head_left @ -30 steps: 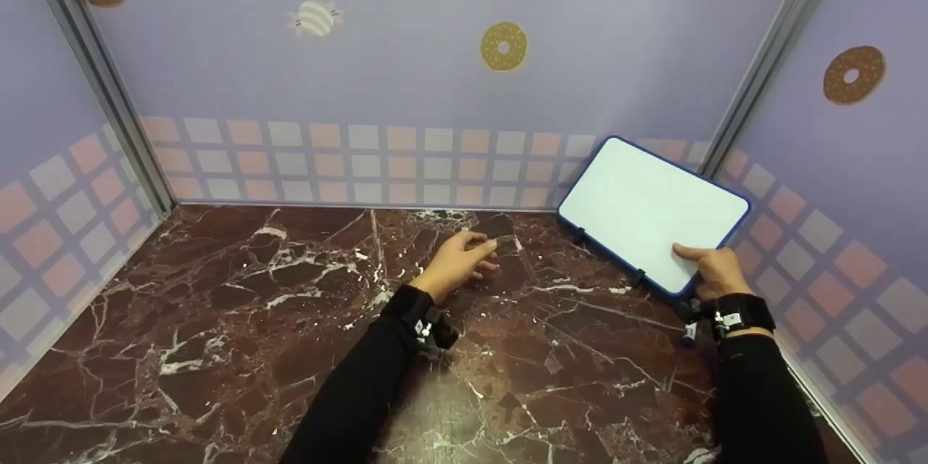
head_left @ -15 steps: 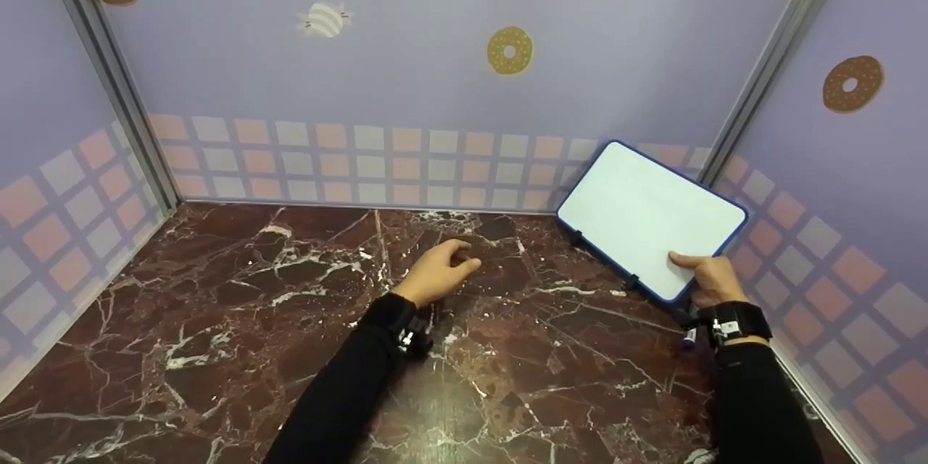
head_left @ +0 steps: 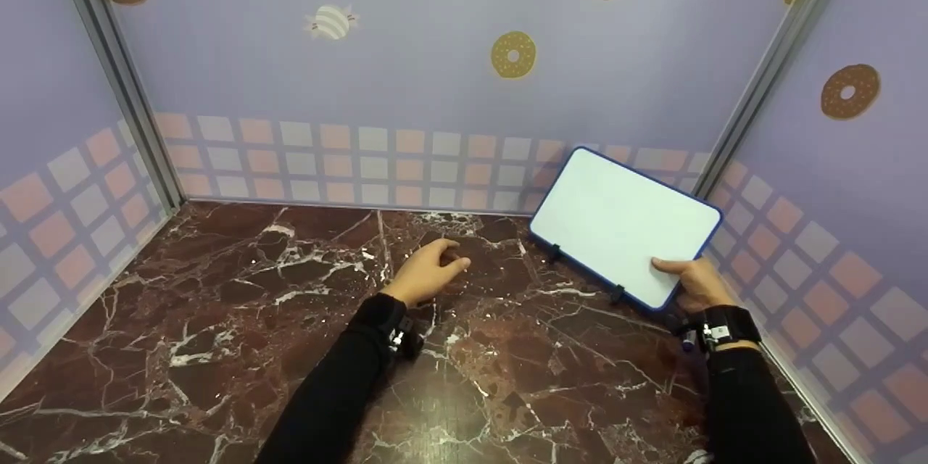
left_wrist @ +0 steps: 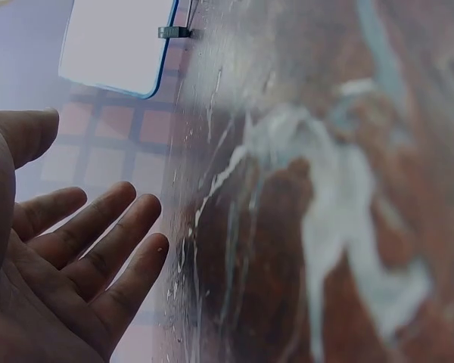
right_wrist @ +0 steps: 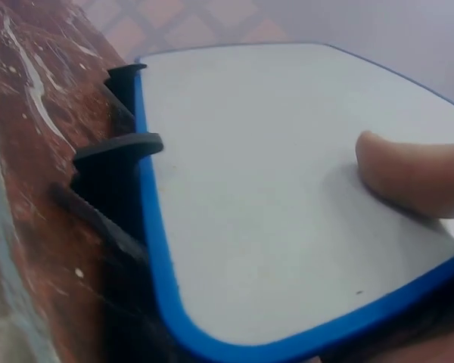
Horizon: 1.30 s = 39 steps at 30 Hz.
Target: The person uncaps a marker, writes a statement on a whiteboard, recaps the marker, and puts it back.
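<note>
A small whiteboard (head_left: 623, 225) with a blue frame leans back at the right, its lower edge set in black clips (head_left: 617, 294) of a stand. My right hand (head_left: 696, 281) grips its lower right corner, the thumb lying across the white face and the other fingers behind, out of sight. Close up in the right wrist view, the board (right_wrist: 250, 174) looks blank but for a tiny dark mark. Left of the board, my left hand (head_left: 428, 274) hovers over the marble table with nothing in it. Its fingers (left_wrist: 113, 234) are relaxed and spread a little.
The dark red marble table (head_left: 239, 348) meets a purple back wall (head_left: 406, 72) printed with sweets and tiles. A side wall (head_left: 855, 181) stands close to my right forearm. Near the right wrist, a small purple-ended object (head_left: 687, 345) is partly hidden by the wrist camera.
The whiteboard has shifted left and slightly toward me, with my right hand still holding its corner. My left hand has drawn back to the left. The head view has turned a little.
</note>
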Each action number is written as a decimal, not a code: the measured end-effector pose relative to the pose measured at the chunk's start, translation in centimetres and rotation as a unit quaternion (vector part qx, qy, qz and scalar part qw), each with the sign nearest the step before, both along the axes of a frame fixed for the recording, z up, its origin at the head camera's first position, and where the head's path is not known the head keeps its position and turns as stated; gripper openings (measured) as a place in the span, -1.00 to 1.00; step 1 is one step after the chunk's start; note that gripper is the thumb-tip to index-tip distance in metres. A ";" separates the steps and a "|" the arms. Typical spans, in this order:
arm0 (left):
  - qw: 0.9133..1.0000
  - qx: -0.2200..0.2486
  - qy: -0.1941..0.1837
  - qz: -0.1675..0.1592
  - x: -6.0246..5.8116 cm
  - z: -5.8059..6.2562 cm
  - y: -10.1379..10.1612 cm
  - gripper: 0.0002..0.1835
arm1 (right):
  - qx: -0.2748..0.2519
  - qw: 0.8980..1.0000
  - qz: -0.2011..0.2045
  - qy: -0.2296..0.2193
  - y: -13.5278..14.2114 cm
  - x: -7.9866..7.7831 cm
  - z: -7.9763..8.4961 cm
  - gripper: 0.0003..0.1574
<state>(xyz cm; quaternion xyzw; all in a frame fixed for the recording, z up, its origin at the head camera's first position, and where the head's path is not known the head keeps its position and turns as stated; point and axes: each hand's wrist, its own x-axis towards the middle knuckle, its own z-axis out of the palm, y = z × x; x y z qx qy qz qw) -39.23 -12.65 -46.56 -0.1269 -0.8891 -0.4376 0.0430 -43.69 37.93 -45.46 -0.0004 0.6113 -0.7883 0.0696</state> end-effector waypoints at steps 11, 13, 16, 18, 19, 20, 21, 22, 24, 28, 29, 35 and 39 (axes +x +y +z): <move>1.000 0.029 0.003 -0.007 -0.3 0.3 1.3 -0.26 | 0.035 0.996 0.072 0.031 -2.8 -0.2 -0.5 -0.81; 1.000 0.031 0.004 -0.004 -0.4 0.4 1.6 -0.23 | 0.034 0.995 0.083 0.036 -3.4 -0.2 -0.6 -0.79; 0.999 0.032 0.002 0.002 -0.5 0.6 1.9 -0.17 | 0.029 0.993 0.104 0.044 -4.1 -0.2 -0.8 -0.74; 0.999 0.037 0.001 0.005 -0.6 0.7 2.0 -0.15 | 0.027 0.991 0.118 0.049 -4.6 -0.1 -0.9 -0.73; 0.999 0.041 0.000 0.005 -0.7 0.7 2.1 -0.15 | 0.026 0.991 0.123 0.051 -4.9 -0.1 -0.9 -0.71; 0.999 0.047 0.000 0.004 -0.8 0.7 2.1 -0.15 | 0.026 0.990 0.129 0.054 -5.1 -0.1 -1.0 -0.71; 0.999 0.054 -0.001 0.003 -0.8 0.7 2.2 -0.15 | 0.026 0.989 0.133 0.055 -5.4 0.0 -1.0 -0.70; 0.998 0.061 -0.001 0.002 -0.9 0.7 2.2 -0.16 | 0.025 0.989 0.137 0.055 -5.6 0.0 -1.0 -0.68; 0.997 0.073 -0.001 -0.001 -1.1 0.6 2.3 -0.15 | 0.024 0.988 0.144 0.056 -6.1 0.1 -1.1 -0.67; 0.997 0.075 -0.002 0.000 -1.1 0.5 2.2 -0.10 | 0.016 0.985 0.161 0.057 -7.3 0.1 -1.2 -0.64; 0.997 0.073 -0.001 -0.001 -1.1 0.5 2.1 -0.10 | 0.011 0.985 0.163 0.058 -7.6 0.1 -1.2 -0.64; 0.996 0.093 0.015 0.000 -1.2 0.5 1.7 -0.18 | -0.008 0.981 0.184 0.062 -9.0 0.2 -1.3 -0.60; 0.992 0.123 0.018 0.018 -1.1 0.8 1.2 -0.19 | -0.004 0.978 0.201 0.061 -9.8 0.4 -1.2 -0.58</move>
